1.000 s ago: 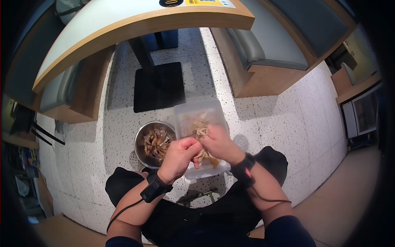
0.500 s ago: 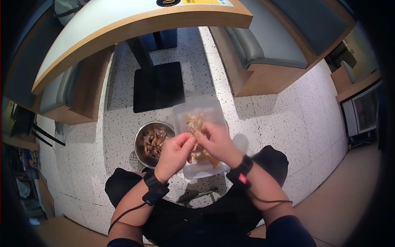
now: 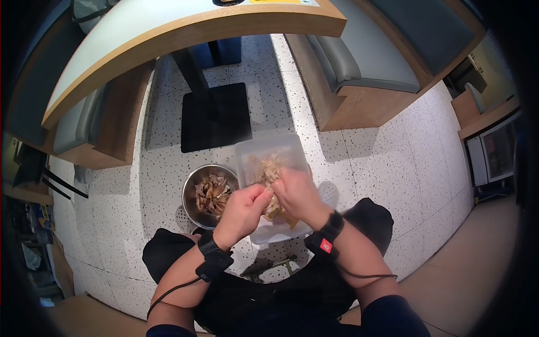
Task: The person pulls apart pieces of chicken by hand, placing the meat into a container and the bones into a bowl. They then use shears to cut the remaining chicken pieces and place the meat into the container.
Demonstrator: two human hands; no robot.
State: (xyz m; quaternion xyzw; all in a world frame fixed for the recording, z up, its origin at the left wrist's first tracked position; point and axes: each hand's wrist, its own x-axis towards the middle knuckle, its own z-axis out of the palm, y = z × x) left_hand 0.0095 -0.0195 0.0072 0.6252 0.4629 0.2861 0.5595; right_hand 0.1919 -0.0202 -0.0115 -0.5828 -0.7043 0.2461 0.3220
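"When you look down, where is the pale shredded food (image 3: 268, 164)?"

"Inside the translucent plastic tub (image 3: 251, 147). Left hand (image 3: 241, 210) and right hand (image 3: 297, 194) pinch, apparently on a mostly hidden piece, low over it, perhaps so bits drop inside."

"And nearby?"

"A steel bowl (image 3: 191, 184) of brown scraps (image 3: 211, 194), just left of the tub, presumably for easy reach. Speckled floor (image 3: 387, 174) surrounds both."

We find the bowl (image 3: 190, 199) left of the tub (image 3: 268, 145), pieces (image 3: 211, 194) in both, the table base (image 3: 216, 129) behind them.
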